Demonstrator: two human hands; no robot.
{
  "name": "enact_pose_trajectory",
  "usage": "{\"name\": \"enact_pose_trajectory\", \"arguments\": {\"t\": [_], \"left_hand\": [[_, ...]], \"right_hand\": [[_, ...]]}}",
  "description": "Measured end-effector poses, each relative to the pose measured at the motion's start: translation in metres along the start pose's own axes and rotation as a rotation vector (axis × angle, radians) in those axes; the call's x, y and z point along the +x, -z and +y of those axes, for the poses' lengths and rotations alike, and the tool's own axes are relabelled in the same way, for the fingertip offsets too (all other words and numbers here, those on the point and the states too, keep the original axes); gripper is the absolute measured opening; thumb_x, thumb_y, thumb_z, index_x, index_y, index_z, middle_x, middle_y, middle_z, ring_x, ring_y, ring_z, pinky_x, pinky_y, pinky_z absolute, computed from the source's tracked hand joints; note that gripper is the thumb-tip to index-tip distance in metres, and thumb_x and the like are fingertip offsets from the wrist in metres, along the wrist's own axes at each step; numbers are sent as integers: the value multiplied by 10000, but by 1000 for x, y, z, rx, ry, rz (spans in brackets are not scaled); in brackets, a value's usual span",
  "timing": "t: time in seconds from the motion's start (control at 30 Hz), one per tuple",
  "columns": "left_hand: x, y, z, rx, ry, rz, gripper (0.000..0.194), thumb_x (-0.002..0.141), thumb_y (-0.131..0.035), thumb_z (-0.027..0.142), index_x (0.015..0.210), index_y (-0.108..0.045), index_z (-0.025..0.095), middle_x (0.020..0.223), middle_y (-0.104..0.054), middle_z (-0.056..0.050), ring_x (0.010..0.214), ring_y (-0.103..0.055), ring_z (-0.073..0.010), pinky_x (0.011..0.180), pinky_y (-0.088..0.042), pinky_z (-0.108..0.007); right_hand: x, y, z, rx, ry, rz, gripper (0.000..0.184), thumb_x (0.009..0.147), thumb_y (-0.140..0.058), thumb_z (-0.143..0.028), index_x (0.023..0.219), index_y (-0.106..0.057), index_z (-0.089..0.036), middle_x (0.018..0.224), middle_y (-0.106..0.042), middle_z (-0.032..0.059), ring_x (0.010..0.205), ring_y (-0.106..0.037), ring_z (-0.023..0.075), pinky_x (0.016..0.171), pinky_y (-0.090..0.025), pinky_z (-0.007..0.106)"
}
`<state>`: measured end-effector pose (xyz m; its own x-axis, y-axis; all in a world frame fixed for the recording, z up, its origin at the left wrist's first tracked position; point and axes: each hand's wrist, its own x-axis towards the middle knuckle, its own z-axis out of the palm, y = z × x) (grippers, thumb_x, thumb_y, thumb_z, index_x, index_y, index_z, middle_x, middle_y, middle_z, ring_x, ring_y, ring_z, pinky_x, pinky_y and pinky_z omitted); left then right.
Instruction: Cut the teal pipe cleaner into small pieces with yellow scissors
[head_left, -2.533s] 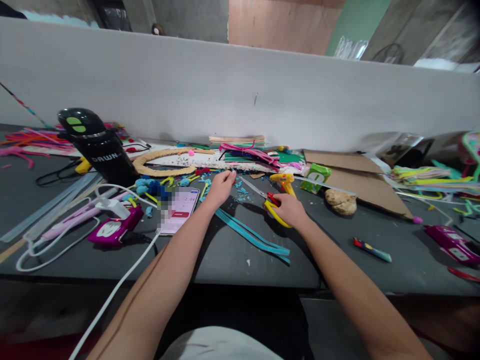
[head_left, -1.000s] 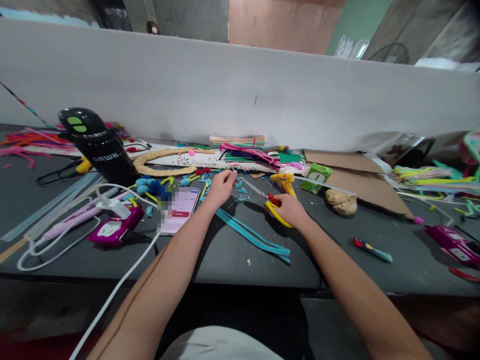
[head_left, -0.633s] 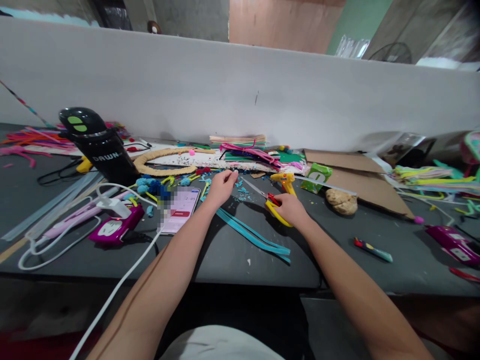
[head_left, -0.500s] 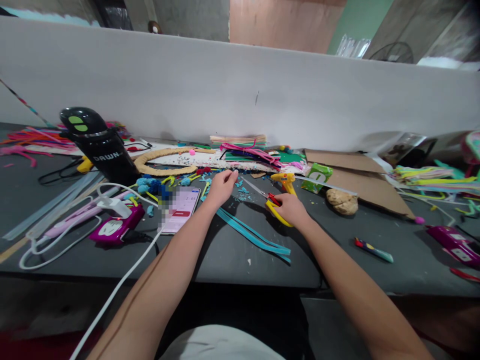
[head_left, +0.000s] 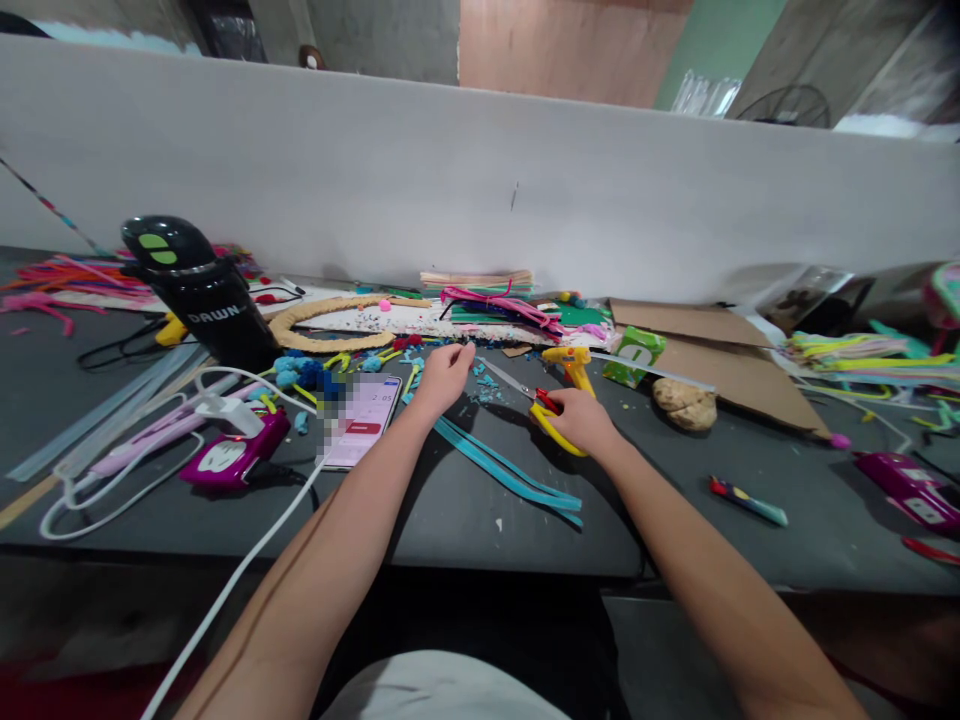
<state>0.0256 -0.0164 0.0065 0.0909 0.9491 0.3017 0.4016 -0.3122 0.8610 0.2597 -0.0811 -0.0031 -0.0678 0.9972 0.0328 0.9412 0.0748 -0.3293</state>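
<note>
My right hand (head_left: 581,418) grips the yellow and red handles of a pair of scissors (head_left: 510,376), whose blades point left toward my other hand. The fingertips of my left hand (head_left: 446,375) are pinched together just past the blade tips; whatever they hold is too small to make out. Beneath the blades, small blue clippings (head_left: 486,392) are scattered over the dark table. Several long blue pipe cleaners (head_left: 510,475) lie in front of the hands, running toward the table's front edge.
A phone (head_left: 367,420), a black bottle (head_left: 210,300) and a purple power strip (head_left: 234,455) with white cables are at left. Behind my right hand stand a yellow glue gun (head_left: 574,365) and a green packet (head_left: 634,356). Cardboard (head_left: 742,380) and a utility knife (head_left: 748,500) lie to the right.
Both hands stay almost in place. The scissor blades and my left fingertips have shifted only slightly, and the blade tips now sit a little closer to the fingertips.
</note>
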Motion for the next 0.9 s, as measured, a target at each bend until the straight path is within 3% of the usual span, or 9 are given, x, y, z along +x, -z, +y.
{"name": "enact_pose_trajectory", "arguments": {"t": [0.9], "left_hand": [[1, 0, -1, -9, 24, -24, 457, 887, -440, 523, 582, -463, 183, 518, -402, 21, 534, -384, -122, 545, -288, -270]], "right_hand": [[0, 2, -1, -37, -41, -3, 318, 796, -570, -500, 781, -714, -217, 786, -687, 51, 691, -556, 167, 534, -290, 247]]}}
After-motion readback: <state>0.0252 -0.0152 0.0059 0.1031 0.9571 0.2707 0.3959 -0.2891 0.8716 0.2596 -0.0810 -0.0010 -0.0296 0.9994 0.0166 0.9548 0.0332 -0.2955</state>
